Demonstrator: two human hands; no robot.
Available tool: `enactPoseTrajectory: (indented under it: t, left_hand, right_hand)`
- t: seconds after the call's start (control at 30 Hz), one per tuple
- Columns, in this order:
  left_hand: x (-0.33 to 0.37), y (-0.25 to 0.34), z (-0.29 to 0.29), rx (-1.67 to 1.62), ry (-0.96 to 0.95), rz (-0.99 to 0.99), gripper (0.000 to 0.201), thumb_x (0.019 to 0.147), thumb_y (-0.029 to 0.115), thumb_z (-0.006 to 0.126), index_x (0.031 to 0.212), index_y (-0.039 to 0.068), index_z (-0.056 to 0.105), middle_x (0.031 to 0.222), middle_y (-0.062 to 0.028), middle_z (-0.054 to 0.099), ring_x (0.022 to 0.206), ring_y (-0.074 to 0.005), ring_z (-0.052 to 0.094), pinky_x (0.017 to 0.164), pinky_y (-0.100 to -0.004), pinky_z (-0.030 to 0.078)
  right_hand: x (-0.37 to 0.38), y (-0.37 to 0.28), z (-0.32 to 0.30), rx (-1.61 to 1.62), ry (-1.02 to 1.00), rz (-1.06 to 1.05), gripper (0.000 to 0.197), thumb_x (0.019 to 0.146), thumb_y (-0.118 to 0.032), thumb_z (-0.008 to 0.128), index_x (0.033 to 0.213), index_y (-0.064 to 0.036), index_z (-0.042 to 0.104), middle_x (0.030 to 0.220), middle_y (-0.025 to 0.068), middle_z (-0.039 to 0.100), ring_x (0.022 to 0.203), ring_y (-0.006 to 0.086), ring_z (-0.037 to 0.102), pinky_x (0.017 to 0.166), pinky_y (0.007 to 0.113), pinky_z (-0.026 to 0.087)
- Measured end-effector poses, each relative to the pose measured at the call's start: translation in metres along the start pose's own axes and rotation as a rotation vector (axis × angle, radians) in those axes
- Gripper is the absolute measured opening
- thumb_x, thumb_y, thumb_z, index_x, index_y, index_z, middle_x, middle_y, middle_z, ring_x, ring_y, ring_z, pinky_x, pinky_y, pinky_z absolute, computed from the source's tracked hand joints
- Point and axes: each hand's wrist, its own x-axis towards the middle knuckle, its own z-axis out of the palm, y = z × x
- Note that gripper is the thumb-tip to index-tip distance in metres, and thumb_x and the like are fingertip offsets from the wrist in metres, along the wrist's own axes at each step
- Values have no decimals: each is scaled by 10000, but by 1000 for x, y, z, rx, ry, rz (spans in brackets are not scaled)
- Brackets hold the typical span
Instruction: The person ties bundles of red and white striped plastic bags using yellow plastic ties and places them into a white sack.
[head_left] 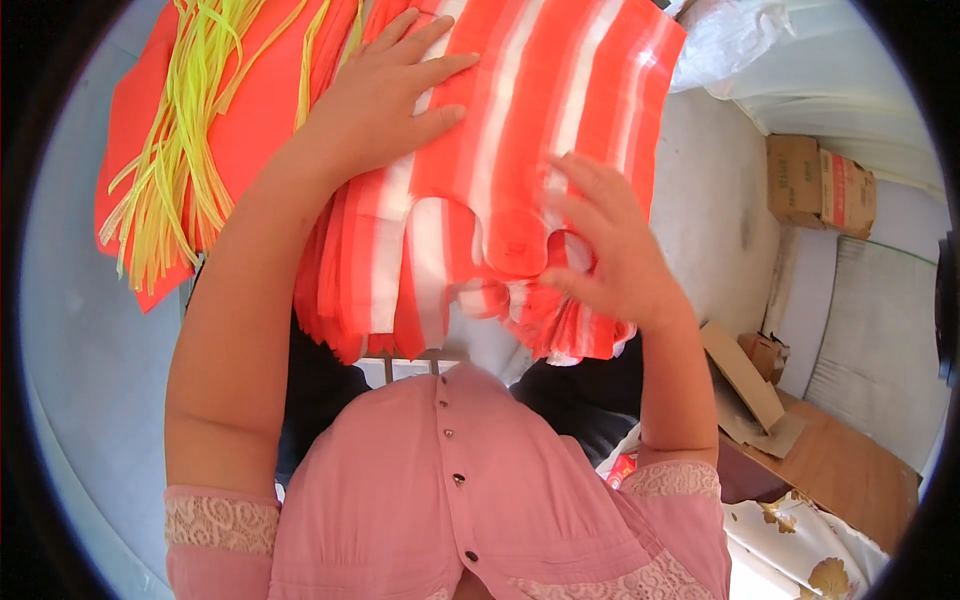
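Observation:
A thick stack of red-and-white striped plastic carrier bags [530,130] lies in front of me, its cut-out handle ends toward my body. My left hand [390,105] rests flat on the upper left part of the top bag, fingers spread. Over the right handle end hovers or lightly touches my right hand [625,250]; its fingers are apart and slightly smeared by motion, with nothing seen in them. The layered handle edges [560,325] fan out below that hand. On the left, a bundle of yellow plastic strips [180,140] lies across plain orange-red sheets [260,110].
A clear plastic bag [730,40] sits beyond the stack's far right corner. Cardboard boxes [820,185] stand at the right wall. Closer on the right, an opened carton flap [750,390] lies on a brown wooden surface [850,460]. Floral cloth [800,540] is at lower right.

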Motion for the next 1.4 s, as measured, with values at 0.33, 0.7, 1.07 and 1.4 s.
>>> enactPoseTrajectory:
  t: [0.33,0.7,1.07,1.4]
  left_hand:
    - [1,-8,6,26,64,-27,493,961,353,675,1422,181,640,1621,-131,443,1554,-366,299,1219,-502,341]
    - [-4,22,-45,-906,330,-625,407,1100,343,513,1314,41,683,1311,-81,660,1258,-176,569,1074,-354,440]
    - [-27,52,-50,-1307,343,-847,439,1112,324,480,1449,46,521,1436,-84,504,1300,-191,472,1097,-357,392]
    - [-34,55,-51,-1363,372,-816,486,1114,371,489,1448,18,496,1356,-85,562,1232,-179,519,1104,-347,407]
  right_hand:
    - [2,-27,24,15,207,-9,291,829,-43,768,1098,-28,658,1330,160,655,1216,334,625,966,467,536]
    - [26,-6,14,1108,526,451,139,1049,-39,555,1152,-8,642,1181,133,708,1051,173,681,917,337,551]
    - [21,18,30,1436,621,462,115,1071,-89,515,1130,-42,602,1228,182,703,1148,234,678,1055,396,513]
    - [20,17,32,1522,660,423,140,1075,-108,509,1148,-43,608,1204,120,706,1150,218,676,1052,389,513]
